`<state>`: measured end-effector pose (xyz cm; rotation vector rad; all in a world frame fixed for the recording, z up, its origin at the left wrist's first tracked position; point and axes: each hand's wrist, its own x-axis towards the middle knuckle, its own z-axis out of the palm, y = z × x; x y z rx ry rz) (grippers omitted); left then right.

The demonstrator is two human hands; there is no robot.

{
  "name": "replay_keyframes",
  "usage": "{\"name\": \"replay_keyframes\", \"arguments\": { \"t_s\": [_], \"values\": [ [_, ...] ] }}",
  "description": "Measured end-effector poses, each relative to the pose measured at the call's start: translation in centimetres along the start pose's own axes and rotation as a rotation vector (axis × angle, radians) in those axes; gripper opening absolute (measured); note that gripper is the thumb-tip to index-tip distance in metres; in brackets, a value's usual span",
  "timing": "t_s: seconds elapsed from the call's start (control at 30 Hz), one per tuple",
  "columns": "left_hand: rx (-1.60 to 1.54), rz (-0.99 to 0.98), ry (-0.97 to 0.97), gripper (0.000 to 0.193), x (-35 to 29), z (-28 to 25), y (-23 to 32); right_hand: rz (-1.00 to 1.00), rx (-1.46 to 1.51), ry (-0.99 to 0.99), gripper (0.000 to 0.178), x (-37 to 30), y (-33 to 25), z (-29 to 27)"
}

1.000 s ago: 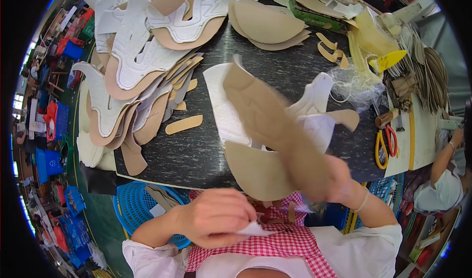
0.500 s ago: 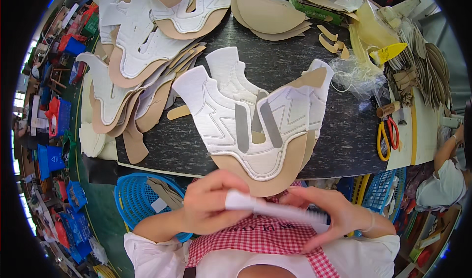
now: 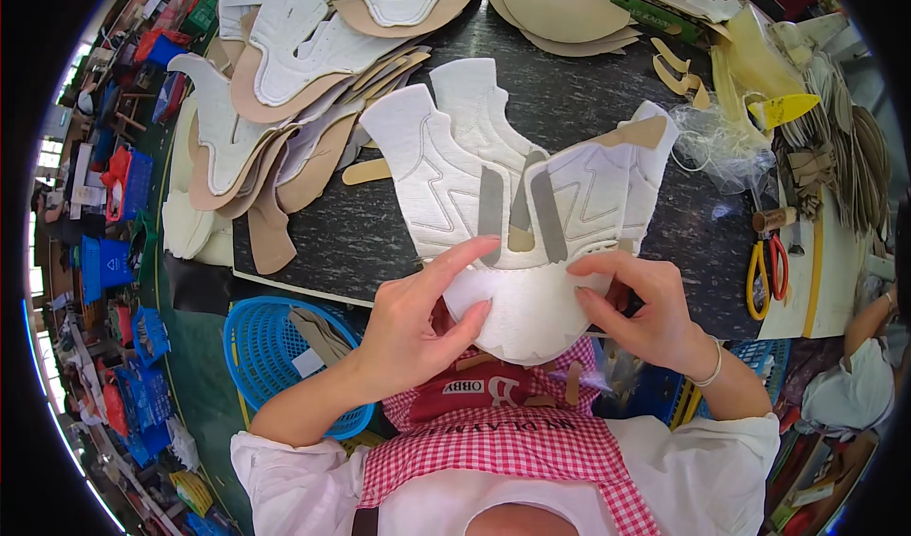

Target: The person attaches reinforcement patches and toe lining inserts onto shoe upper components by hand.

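Note:
A white stitched shoe upper (image 3: 432, 190) with grey strips lies on the dark table, its toe end pointing at me. Over that toe end rests a smooth, white, half-round toe piece (image 3: 517, 313), which covers the tan toe edge. My left hand (image 3: 418, 313) holds the toe piece at its left side, thumb on its face and index finger up by the stitching. At the right side, my right hand (image 3: 650, 308) grips it between thumb and fingers. Some of the fingertips are hidden beneath the layers.
Stacked shoe uppers (image 3: 294, 76) fill the back left. Tan half-round pieces (image 3: 560, 9) lie at the back. To the right are clear plastic film (image 3: 726, 152), yellow-and-red-handled scissors (image 3: 759, 280) and bundled grey strips (image 3: 835, 138). A blue basket (image 3: 251, 346) stands below the table's left front edge.
The white piece, a blur in front of my chest before, now lies flat over the upper's toe. Both hands moved forward onto it, and the view shifted slightly.

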<state>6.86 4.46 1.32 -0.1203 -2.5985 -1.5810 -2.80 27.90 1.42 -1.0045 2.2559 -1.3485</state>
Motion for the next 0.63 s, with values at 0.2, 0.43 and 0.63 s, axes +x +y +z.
{"name": "replay_keyframes", "arguments": {
  "t_s": [0.2,0.43,0.63],
  "values": [
    [0.099,-0.044,-0.146,0.058,0.5,-0.1,-0.6,-0.230,-0.452,-0.022,0.021,0.6,1.0,-3.0],
    [0.314,0.161,-0.156,0.060,4.2,-1.1,-1.2,-0.240,-0.168,-0.248,0.042,0.8,-1.3,-0.8],
    [0.044,0.342,-0.326,0.044,3.5,-1.0,0.0,-0.086,0.000,-0.362,0.037,1.4,0.1,-1.9]
  ]
}}
